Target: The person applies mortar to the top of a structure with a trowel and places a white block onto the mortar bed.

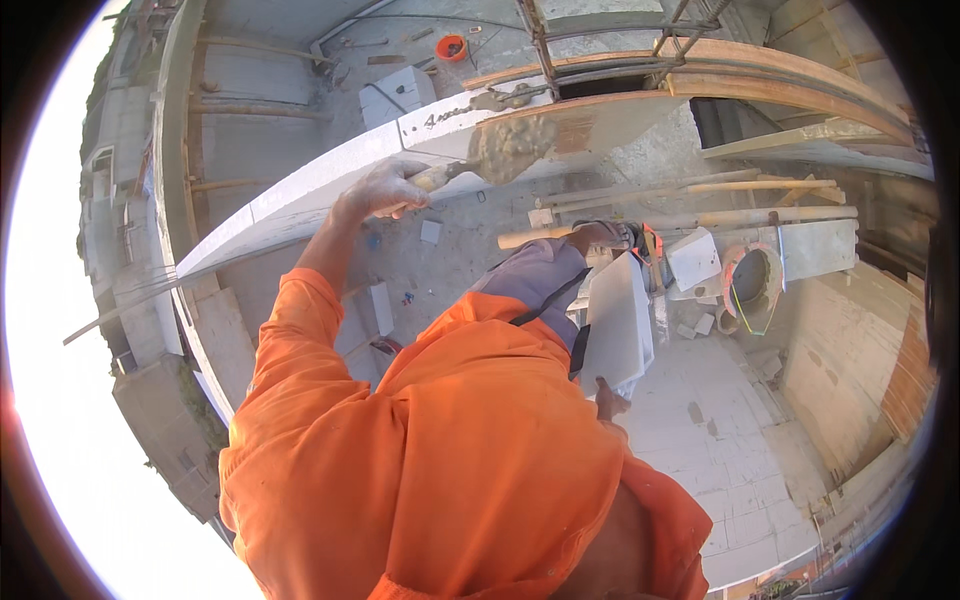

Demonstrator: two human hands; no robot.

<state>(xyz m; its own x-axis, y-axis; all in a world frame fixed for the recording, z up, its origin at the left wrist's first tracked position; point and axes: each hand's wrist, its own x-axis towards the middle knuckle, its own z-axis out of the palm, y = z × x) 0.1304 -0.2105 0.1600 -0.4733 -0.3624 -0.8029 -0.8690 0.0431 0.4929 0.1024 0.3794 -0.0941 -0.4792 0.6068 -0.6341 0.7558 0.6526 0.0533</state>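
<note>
My left hand [385, 190] is closed around the handle of a trowel [434, 178]. Wet grey mortar [512, 150] covers the trowel's blade, beside the face of a low wall of white blocks [290, 207]. Dabs of mortar lie along the wall's top edge, close to a dark upright post. On my other side, my right hand [608, 400] grips the lower end of a white block [614, 320], which is tilted against my leg. Part of that hand's fingers is hidden behind the block.
A round mortar-smeared bucket [752, 280] stands at the right, near another white block [694, 258]. Wooden poles [700, 216] lie beyond my legs. Steel bars [540, 40] rise by the wall. An orange bucket [452, 48] sits on the far floor. Open drop at far left.
</note>
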